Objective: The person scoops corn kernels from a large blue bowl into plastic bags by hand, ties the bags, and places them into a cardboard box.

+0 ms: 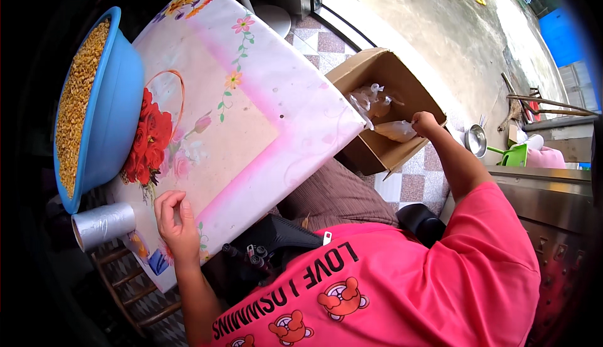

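One flowered surface [298,111]. One pink shirt [440,278], with dark lettering [286,293] and three printed bears. One cardboard box [416,86] beside the surface. One blue tub [116,108] of yellow grain [80,102] and one shiny roll [113,223] at its left edge. Inside the box, the right hand [425,124] pinches one bag [396,131]; the left hand [176,221], half-curled, fingers parted, is at the near edge.

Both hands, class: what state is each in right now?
Left hand: loosely open, nothing visible in it.
Right hand: closed on a filled plastic bag.
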Action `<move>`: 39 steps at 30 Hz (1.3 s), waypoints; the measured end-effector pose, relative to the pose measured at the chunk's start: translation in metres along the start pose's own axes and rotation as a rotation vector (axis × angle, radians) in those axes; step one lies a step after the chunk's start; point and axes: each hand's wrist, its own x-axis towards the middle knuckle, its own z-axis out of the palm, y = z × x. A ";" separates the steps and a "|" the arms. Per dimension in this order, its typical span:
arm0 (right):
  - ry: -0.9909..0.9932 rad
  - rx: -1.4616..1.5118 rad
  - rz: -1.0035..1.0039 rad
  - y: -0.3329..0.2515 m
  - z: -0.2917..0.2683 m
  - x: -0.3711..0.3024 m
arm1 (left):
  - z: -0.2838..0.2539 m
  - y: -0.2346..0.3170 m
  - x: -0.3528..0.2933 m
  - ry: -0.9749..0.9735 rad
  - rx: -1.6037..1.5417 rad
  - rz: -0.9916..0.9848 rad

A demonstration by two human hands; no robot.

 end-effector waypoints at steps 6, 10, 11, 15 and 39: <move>0.328 -0.147 0.067 0.031 0.016 0.019 | 0.002 0.005 0.005 -0.019 0.083 0.011; 0.407 0.066 0.147 0.026 0.012 0.016 | 0.002 0.005 0.002 -0.014 0.117 0.007; 0.404 0.066 0.148 0.028 0.013 0.018 | 0.002 0.005 0.002 -0.016 0.119 0.006; 0.341 0.233 0.309 0.044 0.015 0.037 | 0.003 0.008 0.004 -0.013 0.160 0.012; 0.460 1.507 0.652 0.024 0.030 0.085 | 0.003 0.006 0.000 -0.020 0.205 -0.047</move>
